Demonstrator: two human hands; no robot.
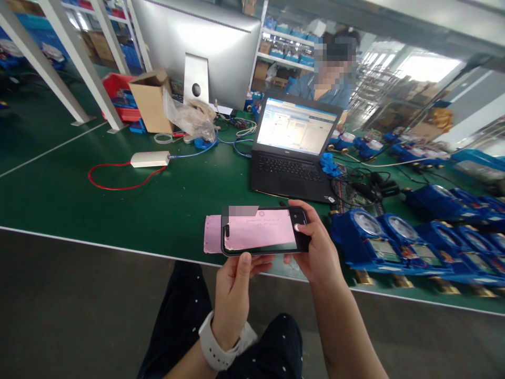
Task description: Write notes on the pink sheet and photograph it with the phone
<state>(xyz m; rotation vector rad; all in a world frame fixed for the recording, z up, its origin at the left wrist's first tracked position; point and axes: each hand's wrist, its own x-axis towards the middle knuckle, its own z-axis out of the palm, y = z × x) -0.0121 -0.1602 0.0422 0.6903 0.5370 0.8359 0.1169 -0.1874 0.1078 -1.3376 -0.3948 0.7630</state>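
Above our green surface (185, 202), our right hand (322, 251) grips the phone (260, 230) over pink paper (212, 235); our left hand (232, 295) meets the phone's lower edge, its hold unclear. We should keep everything level and still.

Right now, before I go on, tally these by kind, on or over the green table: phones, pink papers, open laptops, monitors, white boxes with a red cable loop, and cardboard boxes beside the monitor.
Phone: 1
Pink paper: 1
Open laptop: 1
Monitor: 1
White box with a red cable loop: 1
Cardboard box: 1
Total: 6
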